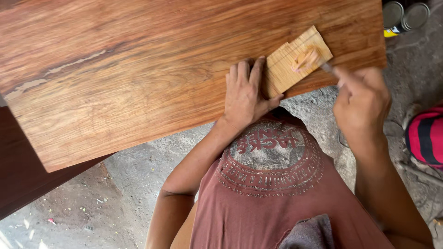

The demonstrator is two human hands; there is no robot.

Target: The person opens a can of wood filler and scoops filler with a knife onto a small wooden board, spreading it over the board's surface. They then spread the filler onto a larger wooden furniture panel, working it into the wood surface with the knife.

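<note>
A wide reddish-brown wooden plank (138, 78) fills the upper part of the head view. Near its right front corner lies a small pale wood piece (282, 70) with a blob of tan paste (305, 59) on it. My left hand (247, 92) rests flat on the plank, fingers pressed against the small piece's left edge. My right hand (362, 99) is closed around a thin metal tool (327, 68) whose tip touches the paste; most of the tool is hidden in the fist.
Two round metal cans (405, 16) stand on the ground past the plank's right end. A red and black striped object (427, 136) lies at the right edge. Dusty concrete floor (129, 184) shows below the plank.
</note>
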